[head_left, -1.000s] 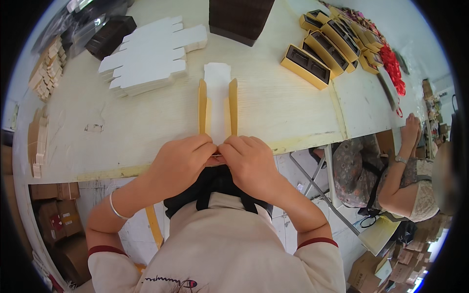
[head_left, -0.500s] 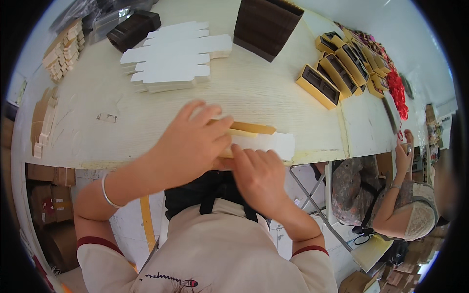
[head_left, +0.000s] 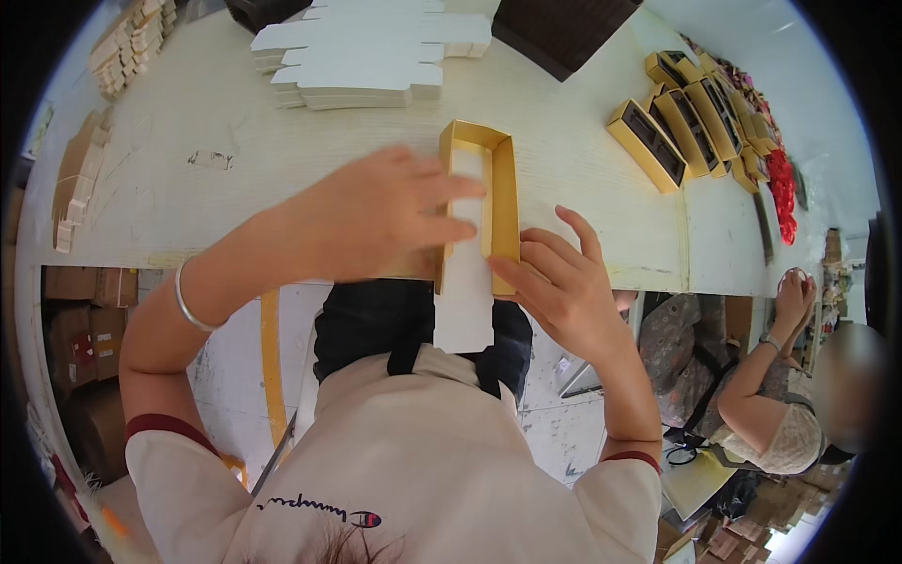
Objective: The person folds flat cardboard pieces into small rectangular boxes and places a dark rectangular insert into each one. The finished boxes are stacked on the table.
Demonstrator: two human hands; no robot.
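Note:
A half-folded gold cardboard box (head_left: 505, 188) lies lengthwise before me at the table's near edge. Its far end and both long walls stand up, and its inside is white. The white near-end flap (head_left: 463, 320) is flat and juts past the table edge toward my lap. My left hand (head_left: 404, 211) is over the box's left wall, slightly blurred, with its fingers spread across the inside. At the right wall's near corner, my right hand (head_left: 564, 282) grips the cardboard between thumb and fingers, its index finger raised.
A stack of flat white box blanks (head_left: 362, 47) lies farther back beside a dark brown box (head_left: 564, 33). Gold boxes with dark inserts (head_left: 648, 146) are piled at right, near red material (head_left: 780, 193). Folded card pieces (head_left: 75, 188) lie far left. Another person (head_left: 766, 395) sits at right.
The box has turned from lying crosswise to pointing away from me, and its walls now stand up. My hands have moved apart to its two sides.

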